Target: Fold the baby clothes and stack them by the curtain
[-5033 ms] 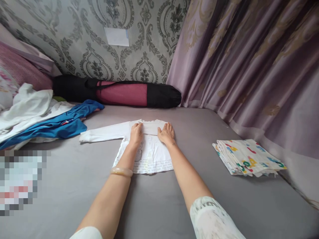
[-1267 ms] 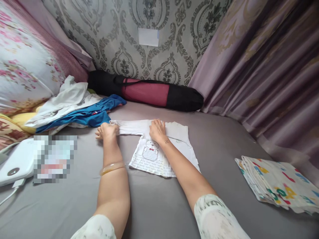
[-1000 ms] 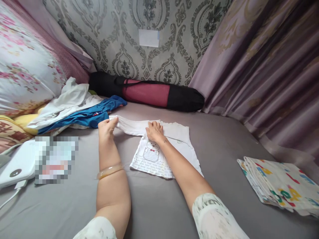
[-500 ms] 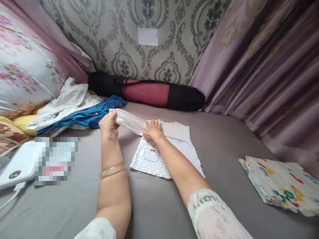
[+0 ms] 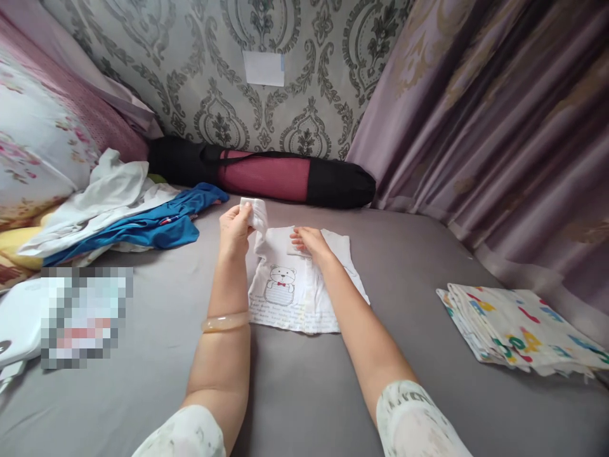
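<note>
A small white shirt [image 5: 328, 311] with a printed bear and lines of lettering lies on the grey sheet in front of me. My left hand [image 5: 235, 227] is closed on the end of its left sleeve [image 5: 259, 216], which is raised and bent above the shirt's left shoulder. Over the upper middle of the shirt is my right hand [image 5: 310, 241], its fingers stretched to the left above a folded piece of white cloth. Whether those fingertips press on the cloth is hard to see.
Several folded cloths with colourful prints [image 5: 528, 330] lie at right. On the left are crumpled white and blue clothes [image 5: 162, 222], a white power bank [image 5: 28, 317] and a blurred-out item [image 5: 88, 317]. A long black and red bag [image 5: 266, 174] lies along the wall.
My left hand has moved toward the shirt, so the sleeve, stretched out before, now bends. The right hand has shifted off the sleeve's base, and the bear print shows fully. The view has turned slightly right.
</note>
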The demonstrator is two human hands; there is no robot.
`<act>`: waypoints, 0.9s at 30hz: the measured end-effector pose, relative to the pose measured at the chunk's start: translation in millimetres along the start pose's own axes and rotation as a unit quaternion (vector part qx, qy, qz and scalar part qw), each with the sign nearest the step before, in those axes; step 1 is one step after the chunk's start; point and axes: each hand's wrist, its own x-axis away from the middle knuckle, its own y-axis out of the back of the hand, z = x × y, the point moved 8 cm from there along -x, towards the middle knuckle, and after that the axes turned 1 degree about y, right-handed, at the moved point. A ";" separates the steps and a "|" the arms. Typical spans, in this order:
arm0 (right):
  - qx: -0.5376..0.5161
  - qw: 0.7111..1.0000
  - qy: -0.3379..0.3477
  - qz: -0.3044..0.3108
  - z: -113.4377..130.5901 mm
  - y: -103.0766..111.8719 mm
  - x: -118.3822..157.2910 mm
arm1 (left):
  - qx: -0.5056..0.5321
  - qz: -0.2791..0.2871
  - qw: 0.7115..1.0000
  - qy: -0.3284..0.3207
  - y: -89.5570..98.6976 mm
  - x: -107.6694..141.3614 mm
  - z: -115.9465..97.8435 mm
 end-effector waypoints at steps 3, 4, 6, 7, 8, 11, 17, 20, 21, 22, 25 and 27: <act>-0.207 0.974 -0.087 0.009 -22.6 17.4 17.1 | -0.020 0.039 0.999 0.004 -25.8 5.0 13.0; -0.247 0.964 -0.101 0.010 -26.8 21.4 21.6 | -0.027 0.050 0.998 0.003 -33.6 7.6 17.5; -0.297 0.947 -0.121 0.012 -32.5 26.6 26.8 | -0.046 0.070 0.996 -0.001 -47.6 14.3 25.6; -0.313 0.941 -0.126 0.012 -34.0 27.9 27.5 | -0.060 0.084 0.995 -0.003 -54.6 18.4 29.1; -0.326 0.936 -0.129 0.013 -34.9 28.4 27.1 | -0.078 0.103 0.992 -0.007 -61.8 23.0 32.0; -0.356 0.923 -0.142 0.018 -36.8 25.9 23.2 | -0.135 0.183 0.974 -0.001 -81.9 36.6 40.0; -0.390 0.909 -0.146 0.013 -38.9 25.3 17.1 | -0.173 0.154 0.972 0.050 -57.8 25.1 44.4; -0.366 0.919 -0.148 -0.001 -41.5 28.6 17.0 | -0.215 0.103 0.971 0.026 -31.6 10.2 38.8; -0.352 0.925 -0.141 -0.006 -41.4 29.7 17.0 | -0.236 0.092 0.967 0.022 -24.7 6.3 39.2; -0.337 0.932 -0.131 -0.011 -40.5 31.0 17.0 | -0.259 0.084 0.962 0.019 -19.1 3.0 40.8; -0.302 0.949 -0.089 -0.024 -35.1 34.9 16.6 | -0.336 0.090 0.938 -0.012 -12.8 -3.1 50.1; -0.288 0.955 -0.068 -0.035 -32.0 38.5 15.9 | -0.382 0.121 0.916 -0.037 -16.1 -3.8 60.8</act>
